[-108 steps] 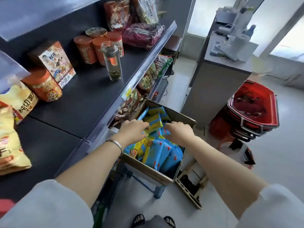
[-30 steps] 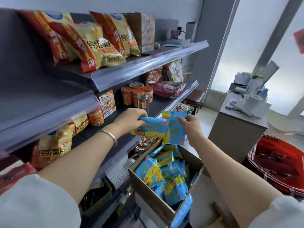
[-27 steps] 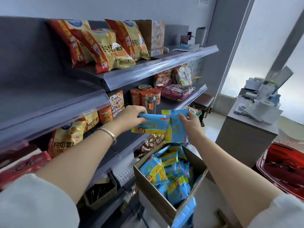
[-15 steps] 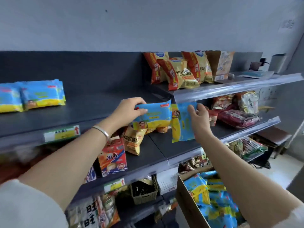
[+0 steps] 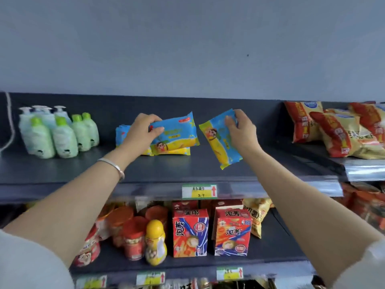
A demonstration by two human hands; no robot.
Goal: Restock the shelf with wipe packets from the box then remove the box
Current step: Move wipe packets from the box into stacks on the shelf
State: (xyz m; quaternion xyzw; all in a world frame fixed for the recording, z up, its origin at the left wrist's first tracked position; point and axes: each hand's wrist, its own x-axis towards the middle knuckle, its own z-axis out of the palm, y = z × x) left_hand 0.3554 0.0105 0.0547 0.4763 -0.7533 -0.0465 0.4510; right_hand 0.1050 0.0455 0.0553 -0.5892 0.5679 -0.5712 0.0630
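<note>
Fingers point(image 5: 155, 130) of left hand point(image 5: 141, 134) grip a packet point(image 5: 179, 130) at the shelf point(image 5: 187, 171) stack point(image 5: 123, 135); right hand point(image 5: 242, 134) pinches a tilted packet point(image 5: 216, 144).

Soft, even, fairly bright light without hard shadows; slight overall blur, wide-angle bending at edges.

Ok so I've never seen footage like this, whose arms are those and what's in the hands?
No machine here: the camera sits on a person's head, looking forward and down, so both arms are the wearer's own. The left hand grips a blue-and-yellow wipe packet at a small stack of matching packets on the top shelf. The right hand holds a second packet tilted above the shelf. Green bottles stand to the left, chip bags lie to the right, red cartons stand one shelf down.
</note>
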